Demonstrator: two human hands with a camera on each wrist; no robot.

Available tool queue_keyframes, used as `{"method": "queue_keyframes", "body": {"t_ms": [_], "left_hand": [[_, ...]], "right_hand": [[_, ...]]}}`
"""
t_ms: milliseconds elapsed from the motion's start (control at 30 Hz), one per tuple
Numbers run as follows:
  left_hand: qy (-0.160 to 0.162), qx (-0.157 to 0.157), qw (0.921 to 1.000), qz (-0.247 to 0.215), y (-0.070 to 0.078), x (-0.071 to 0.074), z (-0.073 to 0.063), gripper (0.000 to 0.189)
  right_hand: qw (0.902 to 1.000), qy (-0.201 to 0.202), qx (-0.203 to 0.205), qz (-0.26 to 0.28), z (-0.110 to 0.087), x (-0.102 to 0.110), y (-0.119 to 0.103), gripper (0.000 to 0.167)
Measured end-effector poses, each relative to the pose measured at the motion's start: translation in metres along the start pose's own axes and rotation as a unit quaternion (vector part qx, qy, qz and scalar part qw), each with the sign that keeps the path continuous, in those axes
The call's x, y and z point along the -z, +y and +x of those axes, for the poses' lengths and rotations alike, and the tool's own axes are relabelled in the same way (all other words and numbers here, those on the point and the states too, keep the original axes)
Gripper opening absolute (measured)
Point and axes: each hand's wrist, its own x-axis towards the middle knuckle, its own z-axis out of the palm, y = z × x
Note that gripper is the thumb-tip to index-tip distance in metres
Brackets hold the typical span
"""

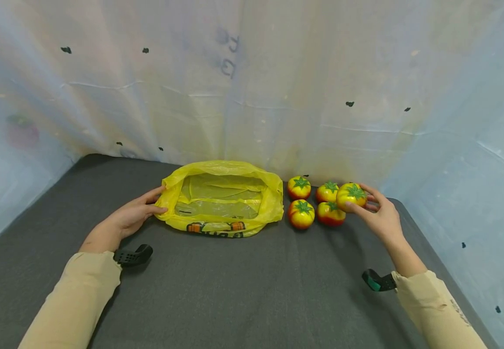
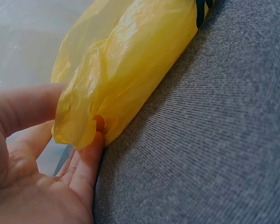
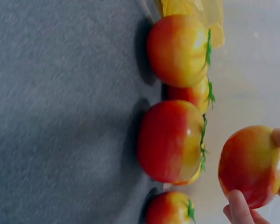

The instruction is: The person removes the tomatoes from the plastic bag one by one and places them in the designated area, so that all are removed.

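A yellow plastic bag (image 1: 273, 201) lies on the table with its mouth spread wide and dark and orange print on its near side. My left hand (image 1: 131, 216) holds its left end, and in the left wrist view the folded bag edge (image 2: 79, 114) passes between thumb and fingers. Raised just above the table, a red-and-yellow tomato (image 1: 351, 195) with a green star-shaped top is gripped in my right hand (image 1: 380, 215). The right wrist view shows this held tomato (image 3: 249, 168) apart from the others, pinched by thumb and fingertips.
Several similar tomatoes, among them a near-left one (image 1: 301, 214) and a back-left one (image 1: 299, 187), stand close together right of the bag. The dark grey cloth (image 1: 234, 291) covers the table. Pale plastic sheeting (image 1: 278, 97) hangs behind and at both sides.
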Motion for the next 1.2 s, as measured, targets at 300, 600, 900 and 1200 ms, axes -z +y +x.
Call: {"method": "queue_keyframes", "body": {"t_ms": [300, 600, 900, 1200], "left_hand": [[0.001, 0.000, 1.0000, 0.004, 0.001, 0.000, -0.001, 0.085], [-0.003, 0.003, 1.0000, -0.002, 0.001, 0.001, 0.000, 0.086], [-0.011, -0.003, 0.9999, -0.003, -0.001, 0.002, 0.001, 0.087], [-0.007, -0.005, 1.0000, 0.000, -0.001, 0.001, 0.000, 0.086]], "right_hand": [[0.9998, 0.007, -0.016, -0.007, -0.001, 0.005, 0.014, 0.079], [0.9991, 0.015, -0.026, -0.032, -0.001, 0.007, 0.029, 0.077], [0.9979, 0.016, -0.055, -0.032, -0.004, 0.006, 0.046, 0.078], [0.9972, -0.004, -0.062, -0.042, -0.004, 0.002, 0.057, 0.079]]}}
